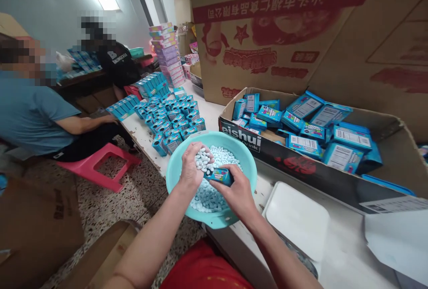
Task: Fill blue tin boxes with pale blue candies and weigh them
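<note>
Small box [219,175] between hands, over basin [174,171]

Teal basin [174,171], pale-blue candies [209,195]

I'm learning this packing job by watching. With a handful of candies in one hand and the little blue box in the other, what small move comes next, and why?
Probably tip the left hand so its white candies drop into the small blue box, which the right hand holds right beside them. Both hands are over the teal basin, so any spilled candies would land back in the pile.
</note>
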The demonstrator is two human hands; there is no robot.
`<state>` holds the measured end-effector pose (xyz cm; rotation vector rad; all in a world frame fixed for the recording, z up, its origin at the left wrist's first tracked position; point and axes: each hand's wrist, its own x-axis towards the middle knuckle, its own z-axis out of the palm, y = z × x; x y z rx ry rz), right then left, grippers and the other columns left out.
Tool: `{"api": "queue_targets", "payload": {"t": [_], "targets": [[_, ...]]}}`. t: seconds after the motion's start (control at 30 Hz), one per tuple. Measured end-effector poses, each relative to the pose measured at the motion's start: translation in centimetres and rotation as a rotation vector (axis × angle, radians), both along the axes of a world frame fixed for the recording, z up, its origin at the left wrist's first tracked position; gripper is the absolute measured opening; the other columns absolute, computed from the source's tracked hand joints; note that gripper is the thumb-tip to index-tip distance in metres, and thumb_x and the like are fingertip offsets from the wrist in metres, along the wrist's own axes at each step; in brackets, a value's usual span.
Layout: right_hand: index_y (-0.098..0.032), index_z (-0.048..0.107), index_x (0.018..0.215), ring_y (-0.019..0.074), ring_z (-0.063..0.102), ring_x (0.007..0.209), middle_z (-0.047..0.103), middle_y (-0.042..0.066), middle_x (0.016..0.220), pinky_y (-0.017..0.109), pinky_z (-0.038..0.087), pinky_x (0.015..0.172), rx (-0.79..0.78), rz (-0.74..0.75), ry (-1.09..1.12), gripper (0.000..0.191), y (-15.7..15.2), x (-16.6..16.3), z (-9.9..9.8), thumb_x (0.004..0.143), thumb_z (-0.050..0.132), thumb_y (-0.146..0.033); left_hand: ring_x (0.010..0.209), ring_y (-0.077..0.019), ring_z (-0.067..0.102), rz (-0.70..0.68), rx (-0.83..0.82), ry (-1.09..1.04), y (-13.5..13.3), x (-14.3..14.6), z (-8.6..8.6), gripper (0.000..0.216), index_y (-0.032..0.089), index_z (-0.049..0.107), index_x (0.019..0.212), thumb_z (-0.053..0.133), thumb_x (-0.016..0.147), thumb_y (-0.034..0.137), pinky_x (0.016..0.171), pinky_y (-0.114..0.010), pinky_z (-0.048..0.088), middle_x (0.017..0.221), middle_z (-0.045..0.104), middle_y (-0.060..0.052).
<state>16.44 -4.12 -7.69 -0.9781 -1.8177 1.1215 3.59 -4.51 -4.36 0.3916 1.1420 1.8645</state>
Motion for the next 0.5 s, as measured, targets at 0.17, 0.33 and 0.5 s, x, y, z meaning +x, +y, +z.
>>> {"api": "queue_targets", "payload": {"t": [0.17, 0.33, 0.5], "targets": [[-0.022, 0.059, 0.087, 0.0219, 0.059, 0.085, 0.063, 0.003, 0.088, 0.033, 0.045, 0.076, 0.015, -0.013, 0.029, 0.025, -0.03, 0.11, 0.64, 0.066, 0.072, -0.027, 0.051, -0.0098, 0.056, -0.017, 0.057, 0.078, -0.07, 0.37, 0.50, 0.024, 0.017, 0.049, 0.068, 0.067, 0.067, 0.033, 0.049, -0.021, 0.044, 0.060, 0.054, 0.005], [-0.022, 0.059, 0.090, 0.0226, 0.059, 0.088, 0.063, 0.003, 0.090, 0.034, 0.044, 0.079, -0.002, -0.011, 0.044, 0.027, 0.11, 0.09, 0.39, 0.067, 0.072, -0.029, 0.052, -0.0088, 0.055, -0.009, 0.008, 0.150, -0.16, 0.44, 0.60, 0.025, 0.017, 0.050, 0.069, 0.067, 0.069, 0.035, 0.048, -0.020, 0.045, 0.061, 0.054, 0.004], [-0.022, 0.059, 0.090, 0.0230, 0.058, 0.089, 0.063, 0.003, 0.091, 0.035, 0.044, 0.080, -0.052, -0.022, 0.040, 0.028, 0.48, 0.37, 0.02, 0.066, 0.073, -0.030, 0.053, -0.0085, 0.055, -0.029, -0.056, 0.171, 0.13, 0.83, 0.32, 0.027, 0.016, 0.051, 0.070, 0.067, 0.068, 0.038, 0.047, -0.019, 0.044, 0.063, 0.053, 0.004]]}}
